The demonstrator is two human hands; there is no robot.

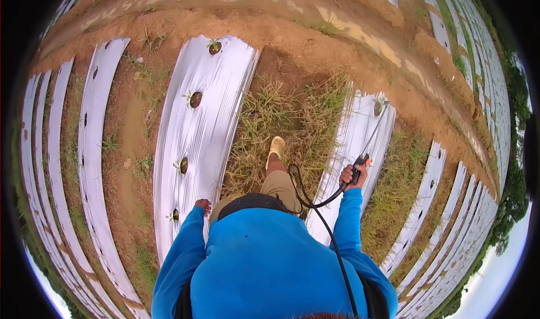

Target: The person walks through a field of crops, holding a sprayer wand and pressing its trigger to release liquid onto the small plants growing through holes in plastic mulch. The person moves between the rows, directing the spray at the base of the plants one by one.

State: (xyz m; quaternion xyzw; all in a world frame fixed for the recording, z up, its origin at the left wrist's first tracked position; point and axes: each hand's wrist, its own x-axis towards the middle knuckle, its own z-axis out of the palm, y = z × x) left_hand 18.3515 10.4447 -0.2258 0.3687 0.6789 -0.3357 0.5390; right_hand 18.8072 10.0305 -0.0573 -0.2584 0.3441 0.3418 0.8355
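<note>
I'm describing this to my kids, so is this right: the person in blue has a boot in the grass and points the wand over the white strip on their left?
Not quite: in the head view, the person in blue has a boot in the grass, but points the wand over the white strip on their right, not their left.

an open farm field: long silvery-white plastic strips cover brown soil, small green leafy seedlings growing through round holes. the blurred dark green edge is probably trees.
</note>
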